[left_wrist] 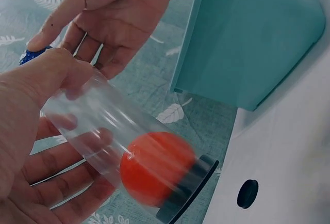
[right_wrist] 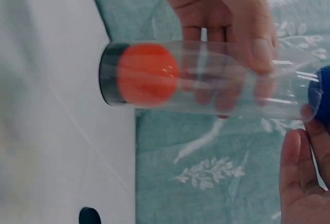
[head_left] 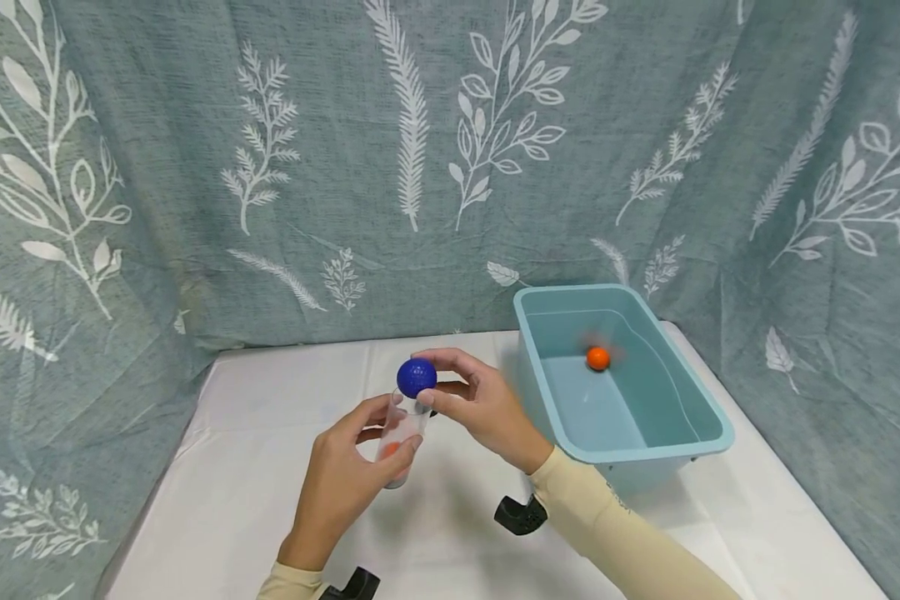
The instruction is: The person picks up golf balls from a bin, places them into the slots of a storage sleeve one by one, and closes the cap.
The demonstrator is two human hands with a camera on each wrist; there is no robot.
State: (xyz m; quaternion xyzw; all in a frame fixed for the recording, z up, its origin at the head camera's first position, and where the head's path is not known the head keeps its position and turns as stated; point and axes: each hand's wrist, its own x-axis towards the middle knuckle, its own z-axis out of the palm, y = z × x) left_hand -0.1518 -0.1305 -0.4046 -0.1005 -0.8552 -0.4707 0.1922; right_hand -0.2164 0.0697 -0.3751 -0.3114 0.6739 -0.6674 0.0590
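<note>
My left hand (head_left: pixel 352 458) is curled round the clear tube (head_left: pixel 403 427), thumb on one side, fingers on the other, not squeezed tight; looks like a light grip just to steady it. My right hand (head_left: pixel 487 400) is part closed, thumb and fingertips pinching the blue ball (head_left: pixel 416 377), other fingers loose. Ball is right at the tube's mouth; can't tell if it's seated in the rim. Tube leans a bit, mouth up, likely so the opening faces the ball and nothing rolls out.

Inside the tube, one orange ball (right_wrist: pixel 148 74) sits down at the dark base (right_wrist: pixel 109 74), which closes that end and seems to hold it in.

Black cap (left_wrist: pixel 248 193) lies loose on the white table (head_left: pixel 285 400), off the tube, so presumably the mouth is left open.

To the right, the teal bin (head_left: pixel 648 453) stands near my right arm, probably for easy reach. Second orange ball (head_left: pixel 597 358) is in its far part, with a reddish blur beside it, unclear what. Patterned cloth (head_left: pixel 337 125) hangs behind on the far side.
</note>
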